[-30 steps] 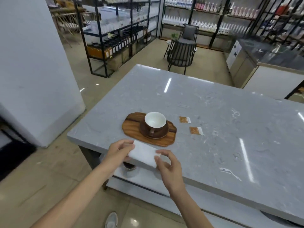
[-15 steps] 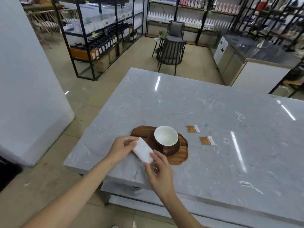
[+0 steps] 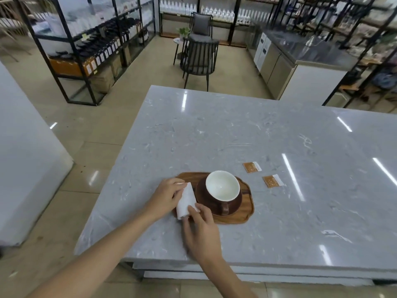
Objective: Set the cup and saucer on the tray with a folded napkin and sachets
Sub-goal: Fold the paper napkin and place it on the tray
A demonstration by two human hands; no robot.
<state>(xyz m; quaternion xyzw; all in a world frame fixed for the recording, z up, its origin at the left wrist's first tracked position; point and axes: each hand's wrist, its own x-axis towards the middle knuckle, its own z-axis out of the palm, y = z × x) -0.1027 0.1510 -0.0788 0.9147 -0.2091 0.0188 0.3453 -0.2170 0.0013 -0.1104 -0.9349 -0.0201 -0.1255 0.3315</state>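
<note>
A wooden tray (image 3: 245, 214) lies near the front edge of the grey marble table (image 3: 236, 136). On it stands a brown cup with a white inside (image 3: 222, 188) on a brown saucer (image 3: 203, 195), handle toward me. Both hands hold a folded white napkin (image 3: 186, 200) over the tray's left part, just left of the saucer. My left hand (image 3: 167, 197) grips its far end, my right hand (image 3: 200, 231) pinches its near end. Two orange sachets lie on the table to the right of the tray, one farther (image 3: 251, 167) and one nearer (image 3: 272, 181).
The table's left and front edges are close to my hands. Beyond the table stand a dark chair (image 3: 198, 59), black shelving with bottles (image 3: 90, 46) at the left, and a steel counter (image 3: 300, 61) at the right. A white block (image 3: 25, 168) stands on the floor at left.
Both hands have carried the napkin forward from off the table's front edge to the tray, beside the saucer. The napkin looks narrower now. The camera has moved closer.
</note>
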